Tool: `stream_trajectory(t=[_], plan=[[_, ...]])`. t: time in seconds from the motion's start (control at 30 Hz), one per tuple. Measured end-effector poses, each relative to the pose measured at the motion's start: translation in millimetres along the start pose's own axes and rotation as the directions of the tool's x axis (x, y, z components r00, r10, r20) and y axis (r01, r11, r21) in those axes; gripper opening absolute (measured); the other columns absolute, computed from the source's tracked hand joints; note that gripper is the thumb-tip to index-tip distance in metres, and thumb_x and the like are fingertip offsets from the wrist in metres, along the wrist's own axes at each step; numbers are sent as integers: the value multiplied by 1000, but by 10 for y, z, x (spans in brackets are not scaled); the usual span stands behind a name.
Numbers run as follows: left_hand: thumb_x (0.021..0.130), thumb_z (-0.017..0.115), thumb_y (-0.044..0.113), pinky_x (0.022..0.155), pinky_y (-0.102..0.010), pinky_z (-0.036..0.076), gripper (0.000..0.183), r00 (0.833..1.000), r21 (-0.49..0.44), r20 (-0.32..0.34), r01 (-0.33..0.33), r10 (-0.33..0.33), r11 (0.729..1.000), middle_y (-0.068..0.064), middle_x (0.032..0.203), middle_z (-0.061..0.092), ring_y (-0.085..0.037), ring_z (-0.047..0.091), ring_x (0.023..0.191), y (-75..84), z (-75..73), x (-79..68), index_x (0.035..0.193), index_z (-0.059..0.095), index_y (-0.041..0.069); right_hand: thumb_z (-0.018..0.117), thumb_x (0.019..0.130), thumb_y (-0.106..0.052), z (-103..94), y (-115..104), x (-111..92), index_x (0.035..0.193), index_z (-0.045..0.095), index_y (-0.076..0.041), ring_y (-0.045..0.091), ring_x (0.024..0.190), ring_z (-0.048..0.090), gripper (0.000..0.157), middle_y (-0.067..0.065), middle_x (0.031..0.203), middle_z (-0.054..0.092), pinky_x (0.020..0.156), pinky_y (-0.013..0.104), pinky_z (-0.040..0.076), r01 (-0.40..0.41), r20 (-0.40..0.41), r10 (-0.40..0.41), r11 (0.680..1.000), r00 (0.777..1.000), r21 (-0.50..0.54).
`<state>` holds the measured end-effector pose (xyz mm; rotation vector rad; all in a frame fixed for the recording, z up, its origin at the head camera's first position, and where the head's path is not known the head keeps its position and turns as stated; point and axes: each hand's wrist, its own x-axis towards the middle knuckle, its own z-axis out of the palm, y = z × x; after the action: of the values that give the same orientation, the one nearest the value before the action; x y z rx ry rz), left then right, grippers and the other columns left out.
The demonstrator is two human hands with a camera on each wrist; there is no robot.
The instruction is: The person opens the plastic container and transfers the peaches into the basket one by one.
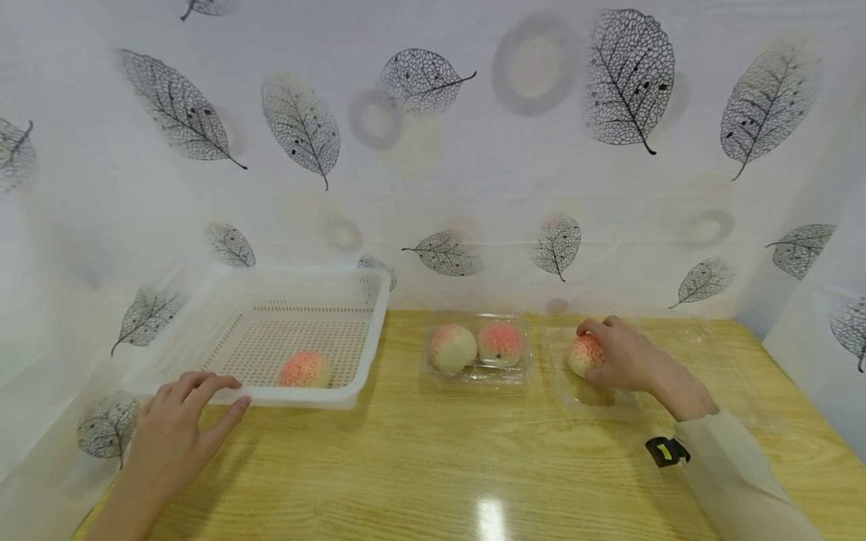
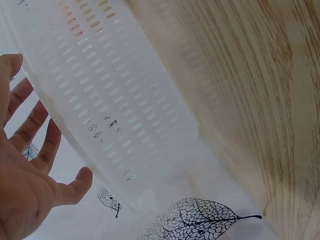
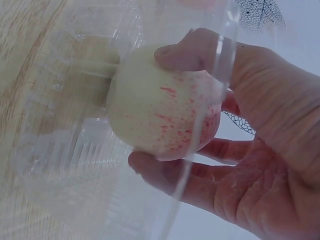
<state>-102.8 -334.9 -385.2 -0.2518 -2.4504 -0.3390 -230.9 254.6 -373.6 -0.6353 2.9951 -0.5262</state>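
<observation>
My right hand (image 1: 625, 357) grips a peach (image 1: 585, 356), cream with pink-red speckles, inside a clear plastic container (image 1: 564, 398) at the right of the table. In the right wrist view, thumb and fingers lie round the peach (image 3: 160, 105), with the container's clear wall partly in front. At the left, my left hand (image 1: 177, 421) is at the near rim of a white perforated basket (image 1: 338, 394), its fingers spread and loosely bent. Another peach (image 1: 305, 369) lies in the basket near that rim. The left wrist view shows the basket's slotted side (image 2: 115, 85) beside the fingers.
A second clear container (image 1: 476, 376) stands between basket and right hand, with two peaches (image 1: 501, 343) in it. Behind the wood-grain table (image 1: 433, 466) hangs a white sheet (image 1: 446, 188) printed with dark leaves. A small black device (image 1: 667, 451) is by the right sleeve.
</observation>
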Motion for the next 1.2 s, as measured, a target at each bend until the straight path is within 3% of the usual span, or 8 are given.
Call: stream_trajectory(t=[0.27, 0.73, 0.9, 1.2], plan=[[82, 84, 24, 75, -69, 41, 26, 1000, -6, 20, 23, -22, 1000, -15, 107, 67, -45, 60, 94, 12, -7, -13, 105, 72, 16, 82, 68, -12, -43, -47, -32, 128, 57, 0, 28, 82, 60, 65, 28, 109, 58, 63, 40, 55, 6, -42, -6, 1000, 999, -5], [83, 84, 25, 75, -67, 40, 27, 999, -10, 21, 28, -28, 1000, -15, 107, 67, -45, 60, 94, 8, -8, -30, 105, 73, 16, 80, 75, -17, -222, -286, -120, 134, 57, -5, 35, 94, 64, 65, 32, 126, 56, 73, 47, 55, 39, -140, -37, 999, 989, 13], [83, 84, 25, 76, -68, 40, 27, 999, -9, 25, 35, -34, 999, -14, 109, 66, -45, 60, 96, 18, -15, -22, 106, 72, 16, 81, 76, -17, -259, -371, -142, 133, 58, -5, 36, 97, 65, 63, 30, 126, 57, 78, 51, 56, 73, -176, -72, 997, 982, 0], [83, 84, 25, 76, -67, 40, 27, 999, -6, 20, 28, -28, 1000, -15, 108, 67, -45, 60, 96, 25, -17, -6, 105, 72, 16, 80, 77, -17, -290, -561, -162, 138, 57, -10, 32, 98, 66, 65, 23, 129, 58, 79, 49, 56, 96, -220, -93, 995, 971, 3]])
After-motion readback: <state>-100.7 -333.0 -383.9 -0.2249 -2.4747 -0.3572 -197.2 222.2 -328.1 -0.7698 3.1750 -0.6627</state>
